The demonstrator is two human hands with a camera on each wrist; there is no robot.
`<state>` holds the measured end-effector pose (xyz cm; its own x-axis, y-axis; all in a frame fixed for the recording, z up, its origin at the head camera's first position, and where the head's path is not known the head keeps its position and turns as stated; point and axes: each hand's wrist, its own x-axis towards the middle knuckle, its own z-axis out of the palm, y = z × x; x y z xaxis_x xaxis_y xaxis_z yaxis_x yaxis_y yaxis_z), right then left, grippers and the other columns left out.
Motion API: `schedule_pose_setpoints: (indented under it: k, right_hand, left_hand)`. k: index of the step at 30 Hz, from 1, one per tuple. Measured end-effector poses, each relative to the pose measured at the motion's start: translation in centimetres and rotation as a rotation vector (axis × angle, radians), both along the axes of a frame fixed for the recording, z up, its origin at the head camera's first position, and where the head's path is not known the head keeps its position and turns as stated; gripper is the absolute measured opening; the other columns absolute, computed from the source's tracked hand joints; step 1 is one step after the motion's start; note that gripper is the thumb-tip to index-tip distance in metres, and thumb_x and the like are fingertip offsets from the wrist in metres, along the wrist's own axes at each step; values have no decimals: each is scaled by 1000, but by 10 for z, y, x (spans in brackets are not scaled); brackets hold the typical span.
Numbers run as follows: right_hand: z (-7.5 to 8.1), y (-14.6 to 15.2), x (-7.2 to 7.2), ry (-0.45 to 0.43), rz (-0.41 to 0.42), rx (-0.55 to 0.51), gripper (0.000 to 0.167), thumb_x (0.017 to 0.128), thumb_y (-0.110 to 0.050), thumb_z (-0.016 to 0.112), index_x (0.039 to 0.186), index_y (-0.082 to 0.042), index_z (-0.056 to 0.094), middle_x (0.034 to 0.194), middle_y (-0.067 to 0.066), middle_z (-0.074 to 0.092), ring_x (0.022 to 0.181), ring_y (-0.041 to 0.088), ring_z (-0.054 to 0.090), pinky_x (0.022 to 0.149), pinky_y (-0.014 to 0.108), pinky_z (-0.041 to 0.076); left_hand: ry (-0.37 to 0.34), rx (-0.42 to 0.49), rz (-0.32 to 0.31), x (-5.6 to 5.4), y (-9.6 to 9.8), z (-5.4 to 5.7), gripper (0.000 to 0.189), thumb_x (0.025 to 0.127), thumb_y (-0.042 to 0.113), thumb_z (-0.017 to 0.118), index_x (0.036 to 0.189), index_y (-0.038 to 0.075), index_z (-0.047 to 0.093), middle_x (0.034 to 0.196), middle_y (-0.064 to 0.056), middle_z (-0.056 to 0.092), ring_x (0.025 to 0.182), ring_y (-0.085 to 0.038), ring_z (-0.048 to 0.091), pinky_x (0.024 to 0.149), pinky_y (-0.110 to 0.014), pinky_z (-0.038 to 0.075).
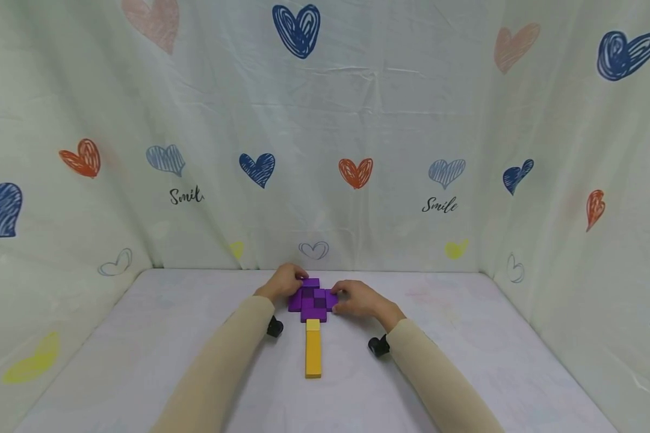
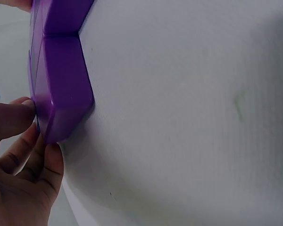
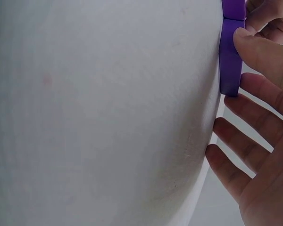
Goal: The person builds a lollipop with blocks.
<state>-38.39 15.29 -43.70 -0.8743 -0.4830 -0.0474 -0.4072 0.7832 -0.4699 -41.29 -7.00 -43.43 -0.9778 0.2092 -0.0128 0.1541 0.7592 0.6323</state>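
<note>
Several purple blocks (image 1: 314, 315) lie together as a flat cluster on the white table, some of them darker squares. At the cluster's upper left is my left hand (image 1: 284, 282); its thumb and fingers pinch the end of a purple block (image 2: 68, 70) that stands against another in the left wrist view. My right hand (image 1: 360, 299) is at the right side, pinching the outer purple block (image 3: 231, 56) between thumb and forefinger, its other fingers spread out. Below the cluster, a small yellow block (image 1: 313, 325) and a long yellow block (image 1: 313, 356) form a straight stem.
A white cloth (image 1: 401, 222) printed with hearts and "Smile" hangs behind the table (image 1: 184, 337) and along both sides. Black wrist cameras (image 1: 275, 327) are worn on both arms, close over the tabletop beside the yellow stem.
</note>
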Motion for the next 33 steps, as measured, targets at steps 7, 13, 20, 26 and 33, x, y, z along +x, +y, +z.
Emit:
schedule_pose_setpoints:
  k: [7, 13, 20, 26, 33]
  right_hand:
    - [-2, 0, -2, 2, -5, 5, 41, 85, -31, 71, 122, -17, 62, 126, 2, 59, 116, 21, 52, 104, 43, 39]
    - [-2, 0, -2, -8, -9, 4, 41, 85, -31, 72, 122, -17, 62, 126, 2, 59, 116, 22, 51, 104, 43, 39]
    - [-1, 0, -2, -10, -14, 7, 40, 85, -31, 71, 122, -17, 62, 126, 2, 59, 116, 21, 52, 104, 43, 39]
    - [-2, 0, -2, -14, -18, 11, 41, 85, -31, 71, 122, -17, 61, 126, 2, 59, 116, 21, 51, 104, 43, 39]
    - [-3, 0, -2, -13, -14, 0, 41, 85, -30, 72, 122, -16, 62, 126, 2, 59, 116, 22, 52, 104, 43, 39]
  left_hand:
    - [-13, 9, -12, 3, 8, 3, 29, 91, 0, 54, 115, 7, 69, 112, -9, 64, 105, -25, 57, 97, -42, 45]
    - [-2, -12, -38, 2, 9, 1, 27, 92, 1, 55, 114, 7, 69, 111, -8, 65, 104, -24, 57, 97, -41, 45]
    - [-13, -4, -49, 1, 9, 0, 27, 92, 1, 55, 114, 7, 69, 111, -8, 64, 104, -24, 56, 98, -42, 45]
    - [-23, -2, -43, 3, 9, 1, 27, 93, 2, 55, 115, 8, 69, 111, -8, 63, 104, -24, 56, 98, -42, 44]
    - [-15, -6, -59, 4, 8, 2, 27, 92, 0, 55, 114, 6, 69, 110, -9, 64, 102, -24, 56, 97, -42, 45]
